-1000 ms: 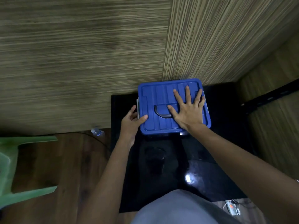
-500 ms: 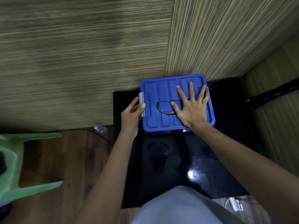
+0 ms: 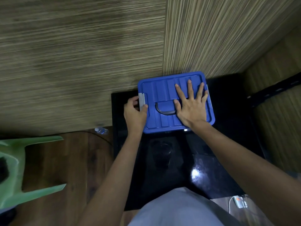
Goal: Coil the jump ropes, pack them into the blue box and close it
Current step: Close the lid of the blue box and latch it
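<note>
The blue box [image 3: 162, 90] stands at the far end of a glossy black table [image 3: 162, 168], its ribbed lid on and its dark handle [image 3: 164, 110] lying flat. My right hand [image 3: 191, 106] presses flat on the lid's right half, fingers spread. At the box's left edge my left hand [image 3: 134, 111] curls round the grey latch [image 3: 141, 100], thumb on top of the lid and fingers behind the clip. A second grey latch [image 3: 207, 90] shows at the right edge. No jump ropes are visible.
A wood-grain wall [image 3: 81, 62] rises right behind the box. A green plastic chair [image 3: 14, 168] stands on the wooden floor at left, with a small water bottle [image 3: 101, 130] near the wall. A white charger [image 3: 238, 201] and cable lie on the floor at lower right.
My left hand has moved from resting at the box's left side to curling round the grey latch, which now stands up over the lid edge. My right hand stays pressed on the lid.
</note>
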